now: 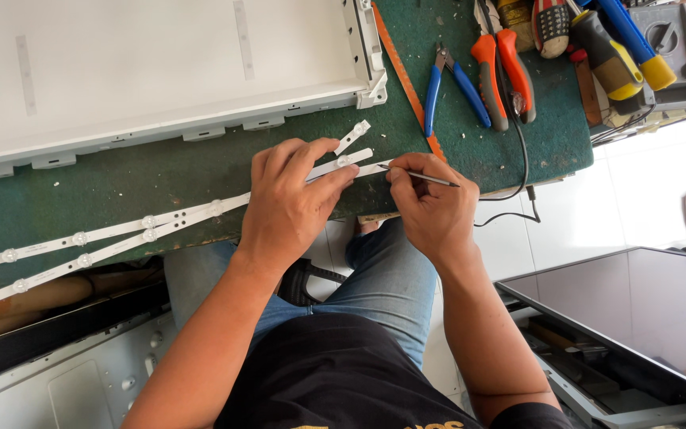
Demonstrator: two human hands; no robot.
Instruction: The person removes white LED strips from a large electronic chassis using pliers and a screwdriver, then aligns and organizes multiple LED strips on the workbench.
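Observation:
Two long white light strips [113, 232] with round lenses lie across the green mat [200, 171], running from the left edge toward the middle. My left hand [291, 199] presses down flat on their right ends. My right hand [430, 206] grips a thin metal pointed tool [430, 179] like a pen, its tip touching the end of a strip [375, 168] just beside my left fingertips. A short white strip piece [353, 137] lies just above my left hand.
A large white panel [160, 71] fills the back left of the mat. Blue-handled cutters [450, 83], orange-handled pliers [502, 71] and screwdrivers [621, 56] lie at the back right. A black cable [522, 159] hangs over the edge. A dark screen panel [621, 310] sits low on the right.

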